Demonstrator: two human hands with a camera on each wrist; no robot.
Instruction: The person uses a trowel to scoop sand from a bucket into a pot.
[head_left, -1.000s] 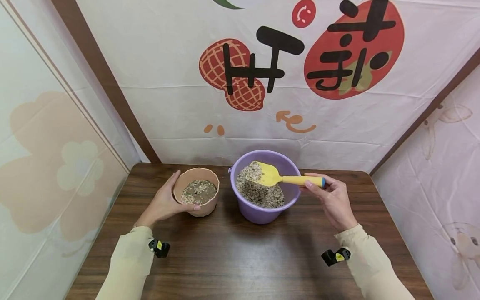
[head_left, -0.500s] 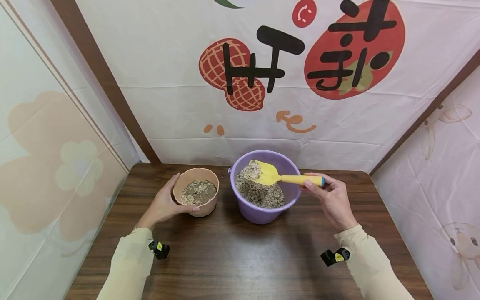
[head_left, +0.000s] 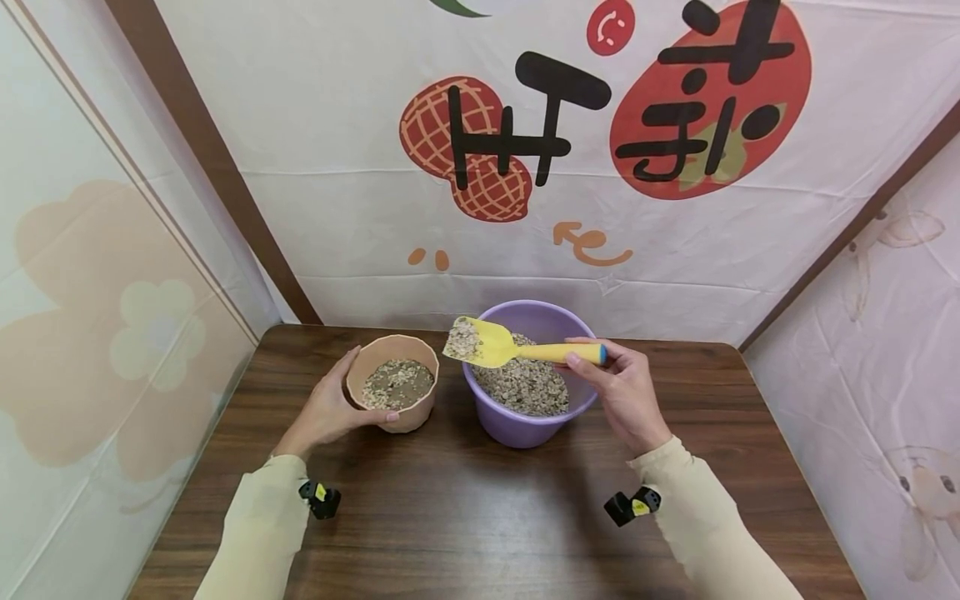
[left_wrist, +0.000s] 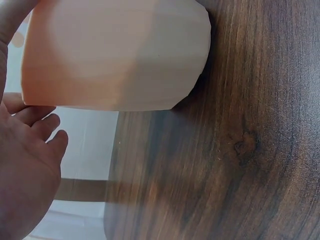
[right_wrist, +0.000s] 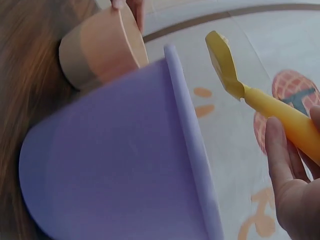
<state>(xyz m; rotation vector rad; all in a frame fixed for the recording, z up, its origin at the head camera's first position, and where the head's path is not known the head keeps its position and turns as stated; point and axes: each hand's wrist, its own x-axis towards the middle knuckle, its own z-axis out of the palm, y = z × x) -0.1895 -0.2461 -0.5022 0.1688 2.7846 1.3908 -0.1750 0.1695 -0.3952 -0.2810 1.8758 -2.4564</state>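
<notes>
My right hand (head_left: 626, 392) grips the handle of a yellow toy shovel (head_left: 497, 346), its blue end cap showing past the fingers. The blade carries a small heap of pale grit (head_left: 462, 340) and juts over the left rim of a purple bucket (head_left: 517, 429). Coarse speckled gravel (head_left: 525, 387) fills the bucket's lower part. In the right wrist view the shovel (right_wrist: 225, 65) is up above the bucket's rim. My left hand (head_left: 330, 408) holds a peach faceted flowerpot (head_left: 412, 417) by its side, thumb at the near rim. Inside the pot lies brown soil-like material with scattered pale grit.
A dark wood-grain table (head_left: 465, 517) bears both containers near its back edge. Printed white cloth (head_left: 337, 208) hangs right behind them, and more cloth stands at both sides. The pot and bucket are a small gap apart.
My right hand has moved left with the loaded shovel, bringing the blade from inside the bucket's outline to past its left rim. The left hand and pot have stayed in place.
</notes>
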